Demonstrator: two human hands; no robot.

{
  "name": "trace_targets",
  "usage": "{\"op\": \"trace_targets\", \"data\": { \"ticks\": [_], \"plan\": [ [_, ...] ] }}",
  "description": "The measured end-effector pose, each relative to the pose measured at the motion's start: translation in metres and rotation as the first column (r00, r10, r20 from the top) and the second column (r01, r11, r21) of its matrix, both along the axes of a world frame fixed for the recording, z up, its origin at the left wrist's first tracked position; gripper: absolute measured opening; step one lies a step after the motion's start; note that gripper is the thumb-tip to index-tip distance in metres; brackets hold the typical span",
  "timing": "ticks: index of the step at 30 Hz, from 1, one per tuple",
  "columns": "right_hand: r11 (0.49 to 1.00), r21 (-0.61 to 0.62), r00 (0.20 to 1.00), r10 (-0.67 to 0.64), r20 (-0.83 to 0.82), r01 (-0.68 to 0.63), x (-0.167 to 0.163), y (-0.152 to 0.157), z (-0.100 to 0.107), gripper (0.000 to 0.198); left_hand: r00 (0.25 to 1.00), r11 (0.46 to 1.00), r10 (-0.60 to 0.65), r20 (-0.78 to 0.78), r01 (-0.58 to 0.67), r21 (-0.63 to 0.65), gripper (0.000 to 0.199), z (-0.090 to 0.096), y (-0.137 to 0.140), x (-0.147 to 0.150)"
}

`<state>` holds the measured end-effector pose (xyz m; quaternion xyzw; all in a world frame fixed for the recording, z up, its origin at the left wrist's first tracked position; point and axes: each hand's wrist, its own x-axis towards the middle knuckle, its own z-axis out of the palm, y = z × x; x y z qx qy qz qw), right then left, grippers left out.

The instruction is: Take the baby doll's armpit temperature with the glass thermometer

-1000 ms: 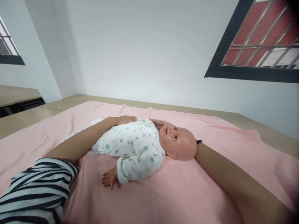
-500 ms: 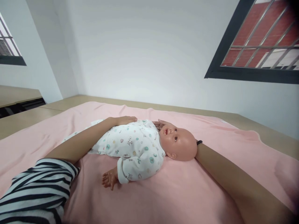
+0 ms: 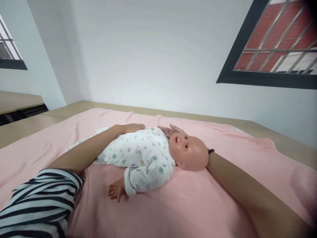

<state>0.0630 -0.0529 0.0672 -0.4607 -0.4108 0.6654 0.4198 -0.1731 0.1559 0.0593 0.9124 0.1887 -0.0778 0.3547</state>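
- One hand, the left hand [image 3: 132, 128], lies flat across the torso of the doll [image 3: 138, 148], fingers stretched out.
- Fingers and thumb apart, the right hand [image 3: 170, 130] shows beyond the doll's neck; from here the head [image 3: 189, 153] hides its wrist, and I can't tell what the palm touches.
- Below mid-view, the doll lies face up on a pink blanket [image 3: 193, 205], head towards 3 o'clock, legs towards 9, near arm towards 8, in white printed clothes.
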Motion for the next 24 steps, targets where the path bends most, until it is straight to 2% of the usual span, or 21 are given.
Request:
{"op": "trace_targets", "data": {
  "ticks": [3,8,11,15,18,21,24],
  "plan": [
    [0.988,-0.127,0.993,0.073,-0.096,-0.085,0.000,-0.001,0.000,0.057,1.000,1.000,0.004,0.005,-0.004,-0.002,0.063,-0.001,0.001,0.000],
    [0.998,-0.048,0.990,-0.051,-0.128,0.045,-0.005,0.003,0.003,0.052,1.000,1.000,-0.004,0.001,0.004,0.013,0.064,0.003,-0.002,0.000],
    [0.993,-0.114,0.994,-0.001,-0.111,-0.012,-0.006,-0.004,0.011,0.053,1.000,1.000,0.004,-0.015,-0.003,0.018,0.064,0.006,-0.005,-0.001],
    [0.972,-0.220,0.980,0.036,-0.197,-0.080,-0.011,-0.021,0.026,0.047,1.000,1.000,0.016,-0.025,-0.015,0.021,0.063,0.007,-0.007,-0.002],
    [0.975,-0.205,0.969,0.030,-0.244,-0.082,-0.015,-0.023,0.036,0.044,1.000,1.000,0.012,-0.025,-0.011,0.028,0.065,0.008,-0.006,-0.003],
    [0.987,-0.118,0.989,0.093,-0.116,-0.107,-0.009,-0.008,0.045,0.043,0.996,0.998,-0.007,-0.085,0.012,0.060,0.070,0.016,-0.004,-0.007],
    [0.982,-0.026,0.965,0.189,0.184,-0.187,0.004,0.012,0.059,0.044,0.989,0.995,-0.012,-0.148,0.027,0.098,0.075,0.038,-0.007,-0.014]
  ]
}}
